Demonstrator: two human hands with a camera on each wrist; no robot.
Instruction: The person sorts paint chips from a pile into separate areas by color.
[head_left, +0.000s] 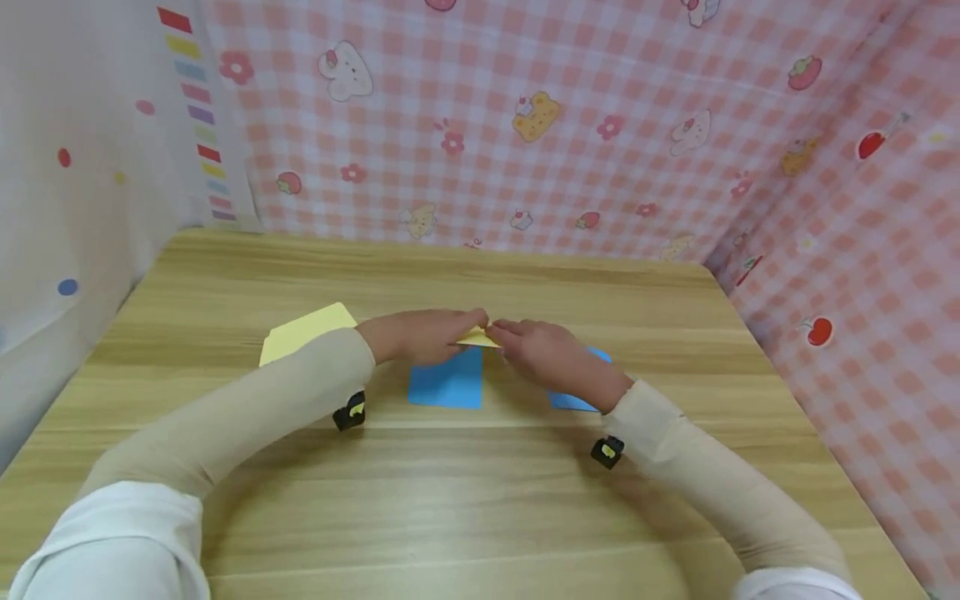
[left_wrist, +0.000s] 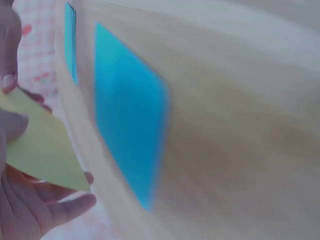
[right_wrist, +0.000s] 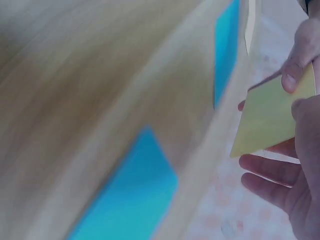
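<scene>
A yellow sheet of paper [head_left: 477, 337] is held above the table between both hands. My left hand [head_left: 427, 335] pinches it from the left, and my right hand [head_left: 551, 358] pinches it from the right. In the right wrist view the thumbs lie on top of the yellow sheet [right_wrist: 267, 117], with fingers underneath it. Below the hands a blue square sheet [head_left: 447, 382] lies flat on the table. Another blue piece [head_left: 574, 402] lies to the right, partly covered by my right hand and wrist.
A stack of yellow sheets [head_left: 303, 333] sits at the left, partly behind my left forearm. The wooden table [head_left: 465, 517] ends at a pink checked cloth [head_left: 480, 167] behind. A small black device [head_left: 349, 411] is at the left wrist, and a similar device [head_left: 607, 451] at the right.
</scene>
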